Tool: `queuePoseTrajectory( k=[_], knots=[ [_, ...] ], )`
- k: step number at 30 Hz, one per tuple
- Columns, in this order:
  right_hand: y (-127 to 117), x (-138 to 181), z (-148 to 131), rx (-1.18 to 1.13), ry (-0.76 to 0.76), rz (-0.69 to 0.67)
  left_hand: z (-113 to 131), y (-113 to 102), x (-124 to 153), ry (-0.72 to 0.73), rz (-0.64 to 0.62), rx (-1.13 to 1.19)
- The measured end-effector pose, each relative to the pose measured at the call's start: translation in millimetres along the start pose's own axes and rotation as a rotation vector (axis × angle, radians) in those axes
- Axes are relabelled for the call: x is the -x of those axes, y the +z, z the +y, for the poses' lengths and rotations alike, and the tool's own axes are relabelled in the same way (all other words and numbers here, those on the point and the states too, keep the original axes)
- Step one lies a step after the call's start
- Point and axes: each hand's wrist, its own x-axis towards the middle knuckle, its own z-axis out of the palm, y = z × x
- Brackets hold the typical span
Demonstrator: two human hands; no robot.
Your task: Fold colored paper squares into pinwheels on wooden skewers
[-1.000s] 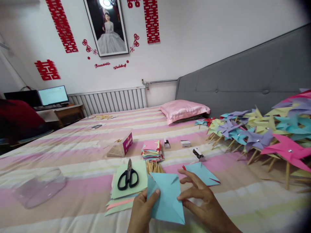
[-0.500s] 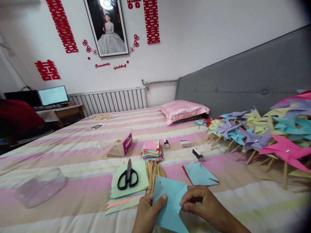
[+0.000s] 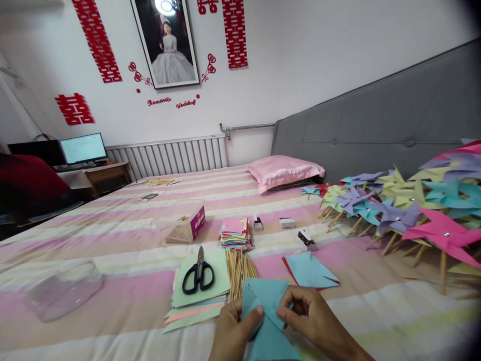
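Observation:
Both hands hold a light blue paper square (image 3: 268, 311) low in the middle of the view, its corners folded in toward the centre. My left hand (image 3: 233, 333) pinches it with the thumb on top. My right hand (image 3: 313, 323) is curled over the paper's right side, fingertips at its centre. Beyond the hands lie a bundle of wooden sticks (image 3: 238, 271), black scissors (image 3: 198, 275) on a stack of green paper sheets (image 3: 201, 286), and another cut blue square (image 3: 310, 271).
Everything lies on a pink striped bed (image 3: 112, 235). Finished coloured pinwheels (image 3: 406, 210) are heaped at the right by the grey headboard. A stack of coloured paper (image 3: 235, 233), a small carton (image 3: 190, 225), small boxes (image 3: 287, 222) and a clear container (image 3: 62, 288) sit around.
The blue paper went from held flat and open to having its corners folded to the centre. Both hands drew closer together and lower in the view.

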Motion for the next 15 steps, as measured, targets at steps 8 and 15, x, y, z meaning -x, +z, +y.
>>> queuePoseTrajectory(
  k=[8,15],
  knots=[
    [2.1,1.4,4.4,0.039,-0.015,0.031,6.7,3.3,4.5,0.021,-0.024,-0.023],
    [3.2,0.5,-2.3,0.099,-0.020,0.046,1.5,2.5,1.1,0.088,-0.003,-0.154]
  ],
)
